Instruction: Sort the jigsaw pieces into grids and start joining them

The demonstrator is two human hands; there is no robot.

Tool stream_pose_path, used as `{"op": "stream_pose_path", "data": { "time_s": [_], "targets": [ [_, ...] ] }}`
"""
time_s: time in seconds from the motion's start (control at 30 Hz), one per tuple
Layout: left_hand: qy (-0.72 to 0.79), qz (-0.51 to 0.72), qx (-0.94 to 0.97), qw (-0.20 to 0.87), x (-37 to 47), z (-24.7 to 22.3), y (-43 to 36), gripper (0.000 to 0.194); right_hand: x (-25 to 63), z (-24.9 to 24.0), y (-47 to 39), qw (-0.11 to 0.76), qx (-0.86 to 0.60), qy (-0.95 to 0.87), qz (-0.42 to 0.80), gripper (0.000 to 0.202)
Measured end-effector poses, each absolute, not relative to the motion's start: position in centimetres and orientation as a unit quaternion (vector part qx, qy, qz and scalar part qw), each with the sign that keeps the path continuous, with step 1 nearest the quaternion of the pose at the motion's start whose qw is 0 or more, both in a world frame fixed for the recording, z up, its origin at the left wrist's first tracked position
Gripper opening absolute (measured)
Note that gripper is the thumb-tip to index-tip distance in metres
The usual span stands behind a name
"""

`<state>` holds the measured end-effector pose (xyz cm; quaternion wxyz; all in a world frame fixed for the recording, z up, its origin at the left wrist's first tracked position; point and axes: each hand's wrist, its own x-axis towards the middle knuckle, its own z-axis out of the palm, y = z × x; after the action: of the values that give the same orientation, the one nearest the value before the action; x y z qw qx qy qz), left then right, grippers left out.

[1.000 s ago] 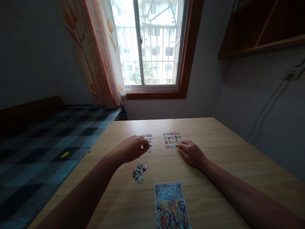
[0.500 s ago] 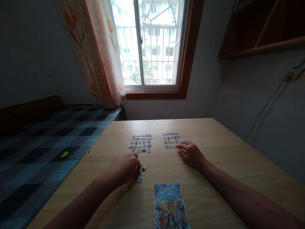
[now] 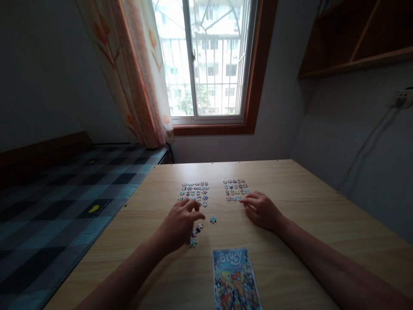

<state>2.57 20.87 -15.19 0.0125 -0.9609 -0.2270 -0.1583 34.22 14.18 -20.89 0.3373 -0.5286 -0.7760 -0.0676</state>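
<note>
My left hand (image 3: 183,221) hovers over the table, thumb and index finger apart, with nothing visible between them. Just right of its fingertips lies a single blue jigsaw piece (image 3: 213,220). A small pile of jigsaw pieces (image 3: 193,242) is partly hidden beneath that hand. Beyond it, rows of jigsaw pieces (image 3: 195,188) are laid out, their front left corner covered by my fingers. My right hand (image 3: 263,210) rests on the table, fingers loosely extended, its fingertips beside the near right corner of a second block of pieces (image 3: 235,187). No piece shows in it.
A Bluey picture sheet (image 3: 237,280) lies at the near side of the wooden table (image 3: 284,262). A bed with a checked cover (image 3: 112,191) stands to the left. Behind the table are a window (image 3: 219,64) and a flowered curtain (image 3: 132,77).
My left hand has risen from the pile and its fingers have parted. The blue piece now lies alone to its right. My right hand stays beside the second block. The view has shifted slightly.
</note>
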Motion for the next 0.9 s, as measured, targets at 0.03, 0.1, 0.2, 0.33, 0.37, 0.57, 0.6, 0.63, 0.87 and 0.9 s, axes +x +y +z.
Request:
{"op": "stream_pose_path", "data": {
  "time_s": [0.03, 0.1, 0.2, 0.33, 0.37, 0.57, 0.6, 0.63, 0.87, 0.9],
  "targets": [
    [-0.223, -0.161, -0.961, 0.011, 2.2, -15.0, 21.0, 0.049, 33.9, -20.6, 14.1, 0.334, -0.517, -0.785, -0.068, 0.022],
    [-0.216, -0.147, -0.965, -0.001, 1.7, -14.7, 21.1, 0.047, 33.0, -20.0, 13.7, 0.327, -0.494, -0.803, -0.062, 0.023],
    [-0.213, -0.123, -0.969, -0.016, 1.5, -14.8, 21.1, 0.047, 31.0, -18.8, 12.7, 0.313, -0.457, -0.832, -0.017, 0.025],
    [-0.228, -0.112, -0.967, -0.028, 2.0, -15.3, 20.7, 0.047, 28.3, -17.9, 11.4, 0.261, -0.432, -0.861, 0.067, 0.033],
    [-0.234, -0.111, -0.965, -0.032, 2.1, -15.4, 20.6, 0.047, 27.9, -17.9, 11.2, 0.24, -0.433, -0.865, 0.075, 0.036],
    [-0.273, -0.136, -0.951, -0.054, 3.2, -16.1, 19.6, 0.039, 26.7, -18.1, 11.5, 0.151, -0.466, -0.87, 0.065, 0.049],
    [-0.278, -0.141, -0.949, -0.057, 3.3, -16.3, 19.5, 0.037, 26.6, -18.1, 11.6, 0.149, -0.468, -0.869, 0.063, 0.047],
    [-0.281, -0.144, -0.947, -0.06, 3.5, -16.4, 19.4, 0.036, 26.5, -18.1, 11.7, 0.15, -0.468, -0.869, 0.061, 0.045],
    [-0.291, -0.152, -0.943, -0.055, 3.4, -16.4, 18.8, 0.032, 28.5, -18.3, 11.6, 0.215, -0.473, -0.854, 0.017, 0.029],
    [-0.29, -0.151, -0.944, -0.053, 3.3, -16.4, 18.8, 0.033, 29.3, -18.3, 11.6, 0.225, -0.478, -0.849, 0.004, 0.029]
  ]
}}
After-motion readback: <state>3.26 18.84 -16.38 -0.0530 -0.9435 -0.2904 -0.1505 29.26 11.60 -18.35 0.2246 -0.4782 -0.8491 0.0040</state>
